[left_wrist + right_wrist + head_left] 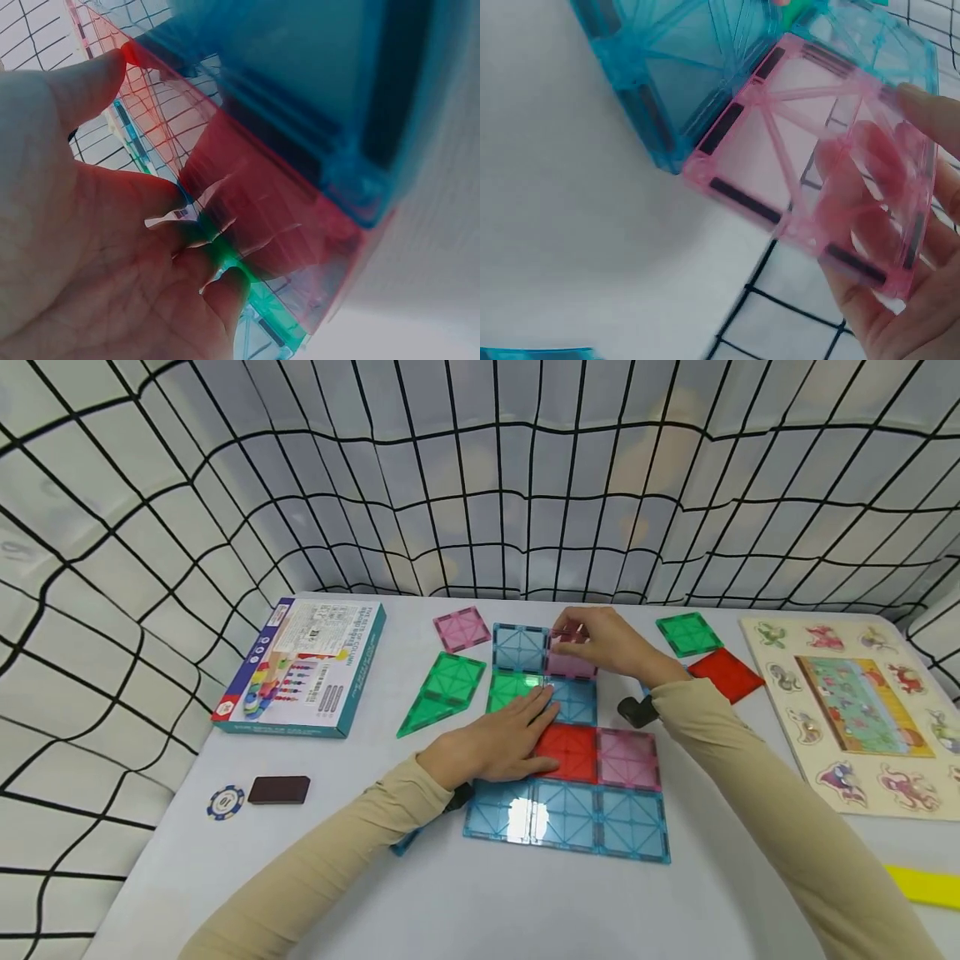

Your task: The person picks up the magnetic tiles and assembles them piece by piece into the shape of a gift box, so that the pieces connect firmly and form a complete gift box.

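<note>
Head view: white desk (525, 910), black cord netting (525, 497) behind. R. hand (611, 643) pinches translucent pink square plastic tile (573, 667) at far R. corner of a joined tile panel; translucent blue square plastic tile (520, 647) adjoins on its L. L. hand (502, 743) laid over panel, fingers extended, nothing gripped; palm side by translucent red square plastic tile (568, 752). Hands apart. Three-tile blue row (566, 814) forms near edge. Loose green tiles (446, 689) L. of panel; printed cardboard box (300, 668) further L. Pale puzzle board (855, 710) far R.

L. wrist view: fingers against red tile, partly seen thru it; blue tile edge in foreground, blurred.

R. wrist view: thumb on pink tile's edge area, other fingers behind, visible thru it; one pink edge at blue tile's side, exact contact can't be confirmed.
</note>
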`<state>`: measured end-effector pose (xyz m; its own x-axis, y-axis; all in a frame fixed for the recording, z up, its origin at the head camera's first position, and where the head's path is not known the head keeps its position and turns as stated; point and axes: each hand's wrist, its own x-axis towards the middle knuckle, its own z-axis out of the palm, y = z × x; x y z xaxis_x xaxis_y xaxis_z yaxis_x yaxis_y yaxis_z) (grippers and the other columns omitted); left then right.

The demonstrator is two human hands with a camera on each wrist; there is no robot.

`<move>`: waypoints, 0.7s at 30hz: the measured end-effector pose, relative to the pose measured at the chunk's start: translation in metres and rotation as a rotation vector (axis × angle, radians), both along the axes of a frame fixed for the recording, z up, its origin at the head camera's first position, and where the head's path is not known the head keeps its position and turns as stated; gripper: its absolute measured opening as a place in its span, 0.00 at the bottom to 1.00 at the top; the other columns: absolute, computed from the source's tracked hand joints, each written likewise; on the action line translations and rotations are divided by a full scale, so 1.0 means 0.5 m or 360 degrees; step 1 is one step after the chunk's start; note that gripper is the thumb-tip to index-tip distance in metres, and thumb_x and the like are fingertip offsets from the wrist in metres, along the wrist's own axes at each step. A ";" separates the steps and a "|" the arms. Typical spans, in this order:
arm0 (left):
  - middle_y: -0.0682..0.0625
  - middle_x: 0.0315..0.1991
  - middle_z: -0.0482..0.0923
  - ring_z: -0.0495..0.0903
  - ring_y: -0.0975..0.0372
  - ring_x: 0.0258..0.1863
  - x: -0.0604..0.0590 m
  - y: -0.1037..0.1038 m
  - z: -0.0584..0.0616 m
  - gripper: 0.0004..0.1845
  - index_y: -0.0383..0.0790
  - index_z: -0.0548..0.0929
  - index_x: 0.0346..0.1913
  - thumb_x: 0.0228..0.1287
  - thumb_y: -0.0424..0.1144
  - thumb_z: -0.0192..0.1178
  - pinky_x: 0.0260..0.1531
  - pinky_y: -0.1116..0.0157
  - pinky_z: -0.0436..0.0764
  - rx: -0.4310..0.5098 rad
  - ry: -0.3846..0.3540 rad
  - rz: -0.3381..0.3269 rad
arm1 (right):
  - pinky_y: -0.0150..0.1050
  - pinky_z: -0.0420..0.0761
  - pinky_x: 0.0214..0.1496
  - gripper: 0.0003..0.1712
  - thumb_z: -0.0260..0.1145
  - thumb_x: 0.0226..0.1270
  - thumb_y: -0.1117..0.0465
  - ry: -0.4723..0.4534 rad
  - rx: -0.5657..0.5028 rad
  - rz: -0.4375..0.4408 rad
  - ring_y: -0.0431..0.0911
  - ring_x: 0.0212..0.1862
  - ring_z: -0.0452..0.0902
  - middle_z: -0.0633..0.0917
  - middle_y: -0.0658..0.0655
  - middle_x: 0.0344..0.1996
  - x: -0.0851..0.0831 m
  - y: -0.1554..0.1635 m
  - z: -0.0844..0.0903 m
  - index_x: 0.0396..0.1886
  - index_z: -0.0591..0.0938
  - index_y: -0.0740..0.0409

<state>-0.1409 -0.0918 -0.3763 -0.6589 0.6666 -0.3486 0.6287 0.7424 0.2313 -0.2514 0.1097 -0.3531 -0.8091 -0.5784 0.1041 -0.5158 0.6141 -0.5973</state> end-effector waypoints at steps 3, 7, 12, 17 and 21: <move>0.41 0.86 0.36 0.36 0.50 0.85 0.000 -0.003 0.000 0.45 0.34 0.46 0.84 0.81 0.61 0.49 0.81 0.57 0.45 -0.0009 0.0006 0.0007 | 0.46 0.83 0.44 0.11 0.72 0.72 0.63 0.0032 0.0049 0.0074 0.52 0.40 0.83 0.88 0.60 0.37 0.004 -0.019 0.007 0.48 0.87 0.64; 0.41 0.86 0.36 0.35 0.50 0.85 0.000 -0.004 -0.001 0.46 0.34 0.47 0.84 0.81 0.60 0.49 0.81 0.57 0.45 0.0009 0.0001 -0.0002 | 0.46 0.84 0.42 0.10 0.71 0.73 0.64 0.0065 0.0077 0.0119 0.50 0.36 0.85 0.90 0.59 0.34 0.014 -0.037 0.010 0.47 0.89 0.66; 0.41 0.86 0.36 0.36 0.49 0.85 0.000 -0.005 -0.005 0.46 0.34 0.47 0.84 0.81 0.60 0.49 0.81 0.57 0.46 0.0018 0.0001 -0.0001 | 0.47 0.85 0.42 0.09 0.72 0.71 0.67 0.0107 0.0015 0.0133 0.51 0.36 0.87 0.91 0.61 0.33 0.025 -0.040 0.005 0.46 0.90 0.69; 0.40 0.86 0.35 0.35 0.49 0.85 0.002 -0.009 -0.001 0.46 0.34 0.46 0.84 0.81 0.60 0.50 0.81 0.57 0.44 0.0037 -0.0019 0.0005 | 0.47 0.87 0.44 0.09 0.72 0.70 0.68 0.0152 -0.0095 0.0112 0.53 0.38 0.89 0.91 0.62 0.35 0.024 -0.035 0.004 0.45 0.90 0.70; 0.40 0.86 0.34 0.34 0.49 0.85 0.004 -0.008 0.000 0.46 0.34 0.45 0.84 0.81 0.60 0.50 0.81 0.57 0.43 0.0045 -0.0017 0.0006 | 0.31 0.84 0.42 0.12 0.71 0.73 0.65 0.0136 -0.0328 -0.0157 0.52 0.41 0.89 0.91 0.65 0.39 0.021 -0.019 0.034 0.49 0.89 0.69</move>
